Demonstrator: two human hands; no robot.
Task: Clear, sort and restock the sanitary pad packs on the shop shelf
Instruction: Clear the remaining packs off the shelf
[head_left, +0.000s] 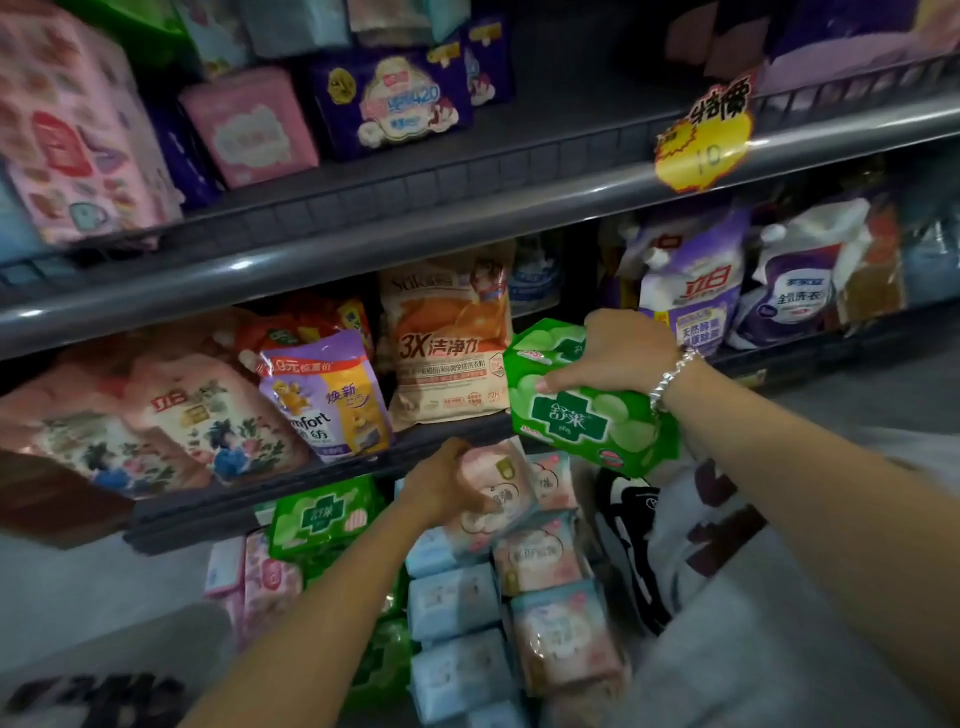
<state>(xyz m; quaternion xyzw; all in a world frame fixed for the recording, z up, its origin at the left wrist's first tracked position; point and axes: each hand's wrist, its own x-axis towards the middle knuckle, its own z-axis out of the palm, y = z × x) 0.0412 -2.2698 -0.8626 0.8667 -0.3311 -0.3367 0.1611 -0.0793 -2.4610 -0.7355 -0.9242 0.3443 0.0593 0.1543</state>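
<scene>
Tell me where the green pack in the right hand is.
In the head view the green pack is right of centre, held up by the right hand in front of the orange bag, above the pink packs below.

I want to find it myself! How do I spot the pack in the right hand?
Look below the grey shelf rail, past the orange detergent bag. The right hand, wearing a silver bracelet, grips the green pack in the air. It alone is bright green with a big white-edged cross.
</scene>
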